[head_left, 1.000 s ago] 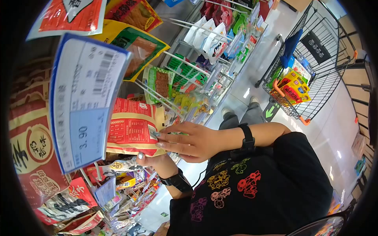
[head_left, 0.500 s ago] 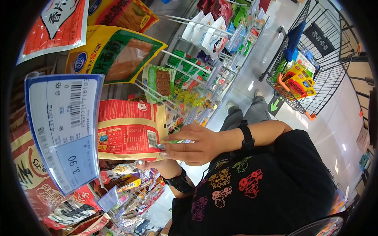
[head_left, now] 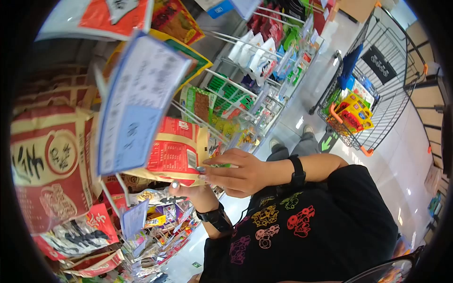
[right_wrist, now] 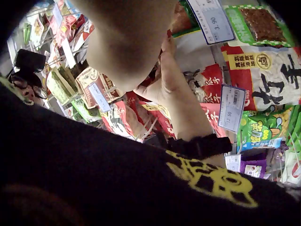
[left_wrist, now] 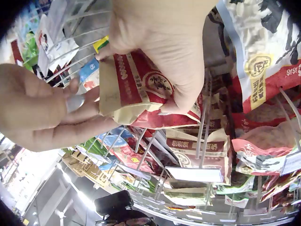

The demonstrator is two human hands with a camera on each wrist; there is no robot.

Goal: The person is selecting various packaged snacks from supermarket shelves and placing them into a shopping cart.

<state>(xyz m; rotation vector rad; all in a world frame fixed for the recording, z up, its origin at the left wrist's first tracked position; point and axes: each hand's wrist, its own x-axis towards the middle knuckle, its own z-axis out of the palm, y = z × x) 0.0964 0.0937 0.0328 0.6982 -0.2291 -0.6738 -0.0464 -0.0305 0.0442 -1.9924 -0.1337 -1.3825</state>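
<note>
One creased, pillow-shaped packet (head_left: 177, 151), held.

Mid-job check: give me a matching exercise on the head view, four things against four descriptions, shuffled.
Things:
1. Snack bag
2. Left hand
3. Shopping cart
4. Large price tag nearest the camera

Descriptions:
A. Black wire with orange fittings, at upper right
B. White and blue, hiding part of the bag
C. Red and beige, held
D. Holding the bag, thumb at its lower edge

Pairs: 1-C, 2-D, 3-A, 4-B
</note>
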